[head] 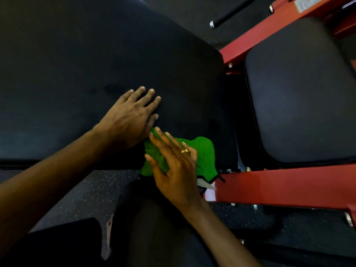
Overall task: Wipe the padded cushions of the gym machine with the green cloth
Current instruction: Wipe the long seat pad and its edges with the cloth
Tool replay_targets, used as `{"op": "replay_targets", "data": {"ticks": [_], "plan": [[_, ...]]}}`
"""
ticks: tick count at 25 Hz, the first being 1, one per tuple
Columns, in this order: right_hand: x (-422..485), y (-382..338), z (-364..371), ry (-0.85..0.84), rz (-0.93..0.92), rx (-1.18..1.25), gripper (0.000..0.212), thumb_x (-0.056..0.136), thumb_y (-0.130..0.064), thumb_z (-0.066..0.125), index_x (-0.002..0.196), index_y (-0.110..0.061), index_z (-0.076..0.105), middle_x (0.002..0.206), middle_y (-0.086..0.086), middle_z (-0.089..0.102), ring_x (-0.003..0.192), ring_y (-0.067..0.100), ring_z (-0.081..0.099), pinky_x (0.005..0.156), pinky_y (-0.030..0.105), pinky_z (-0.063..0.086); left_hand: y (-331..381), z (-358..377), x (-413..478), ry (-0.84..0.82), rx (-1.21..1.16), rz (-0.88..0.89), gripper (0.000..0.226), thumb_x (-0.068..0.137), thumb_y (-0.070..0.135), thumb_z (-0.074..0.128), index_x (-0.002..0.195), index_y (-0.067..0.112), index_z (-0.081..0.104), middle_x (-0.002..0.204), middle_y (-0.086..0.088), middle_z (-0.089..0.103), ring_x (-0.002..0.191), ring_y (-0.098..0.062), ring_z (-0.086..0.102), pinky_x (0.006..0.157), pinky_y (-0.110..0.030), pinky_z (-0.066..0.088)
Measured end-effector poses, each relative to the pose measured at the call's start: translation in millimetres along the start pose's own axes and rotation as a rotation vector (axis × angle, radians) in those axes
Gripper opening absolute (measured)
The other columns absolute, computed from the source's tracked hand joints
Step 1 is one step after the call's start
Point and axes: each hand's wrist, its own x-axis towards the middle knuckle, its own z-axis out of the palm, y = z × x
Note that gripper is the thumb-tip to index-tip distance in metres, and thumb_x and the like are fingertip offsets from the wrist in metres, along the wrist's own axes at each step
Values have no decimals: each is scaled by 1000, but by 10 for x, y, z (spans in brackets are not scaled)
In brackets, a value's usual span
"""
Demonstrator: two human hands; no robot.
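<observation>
A large black padded cushion (pixel 96 64) fills the upper left of the head view. My left hand (pixel 131 116) lies flat on it, fingers together, holding nothing. Just right of it, near the cushion's front right corner, my right hand (pixel 173 160) presses down on a crumpled green cloth (pixel 204 151), fingers spread over the cloth's left half. The cloth hangs partly over the cushion's front edge. A second black padded cushion (pixel 300 93) sits to the right, apart from both hands.
Red steel frame bars (pixel 289 185) run along the lower right and the upper right (pixel 269 35), with bolts showing. A black bar with a chrome end (pixel 227 16) lies at the top. Speckled rubber floor (pixel 86 193) and my dark-clothed legs are below.
</observation>
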Motion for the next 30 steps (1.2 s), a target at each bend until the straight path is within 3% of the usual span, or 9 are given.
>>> {"op": "replay_targets", "data": {"ticks": [4, 8, 11, 14, 16, 18, 24, 27, 30], "plan": [[-90, 320, -57, -32, -56, -53, 50, 100, -44, 52, 149, -33, 48, 159, -12, 40, 149, 8, 33, 118, 44, 29, -34, 39, -31, 54, 48, 28, 65, 103, 43, 7, 158, 14, 24, 165, -13, 22, 153, -33, 17, 123, -45, 13], [107, 986, -258, 68, 333, 44, 48, 100, -44, 51, 147, -34, 49, 157, -10, 43, 150, 12, 32, 118, 54, 32, 46, 68, -94, 67, 89, 10, 70, 102, 49, 8, 158, 11, 25, 164, -14, 24, 153, -33, 18, 123, -46, 14], [685, 1155, -204, 82, 439, -6, 48, 101, -43, 50, 147, -31, 51, 156, -2, 46, 147, 19, 38, 116, 51, 36, 74, 51, -93, 64, 114, -2, 76, 101, 57, 8, 158, 9, 22, 165, -16, 22, 154, -33, 15, 124, -48, 12], [964, 1068, -265, 2, 414, -21, 64, 96, -63, 39, 155, -39, 34, 165, 0, 29, 150, 24, 32, 119, 53, 31, 88, 57, -92, 47, 130, -2, 79, 98, 59, 4, 159, 10, 17, 166, -15, 16, 154, -32, 10, 124, -47, 7], [703, 1006, -337, -107, 326, -93, 73, 91, -75, 32, 157, -46, 20, 170, -7, 10, 156, 23, 16, 121, 56, 18, 99, 49, -95, 46, 132, -3, 79, 98, 59, 4, 159, 10, 16, 166, -15, 16, 155, -32, 10, 124, -47, 5], [394, 1028, -414, -200, 308, -183, 77, 88, -80, 26, 158, -49, 12, 170, -12, 1, 157, 23, 7, 122, 57, 15, 103, 50, -97, 56, 133, -17, 79, 98, 59, 5, 159, 10, 18, 166, -15, 18, 154, -33, 12, 124, -48, 6], [831, 1387, -322, -97, 407, -199, 59, 98, -69, 35, 152, -45, 34, 168, -9, 18, 152, 24, 26, 117, 57, 28, 107, 32, -74, 21, 108, -24, 74, 101, 58, 8, 161, 13, 5, 168, -12, 4, 155, -30, 0, 125, -48, 1], [898, 1338, -346, -78, 486, -226, 59, 98, -68, 36, 152, -43, 35, 168, -10, 20, 147, 27, 36, 114, 57, 28, 105, 45, -81, 45, 110, -26, 74, 102, 57, 4, 160, 13, 7, 168, -12, 7, 155, -30, 2, 125, -48, 2], [470, 1031, -339, -97, 394, -216, 64, 95, -72, 32, 153, -45, 32, 168, -15, 14, 148, 22, 33, 113, 53, 30, 97, 45, -71, 54, 99, -37, 79, 97, 60, 3, 160, 12, 14, 167, -13, 14, 155, -31, 8, 124, -48, 7]]}}
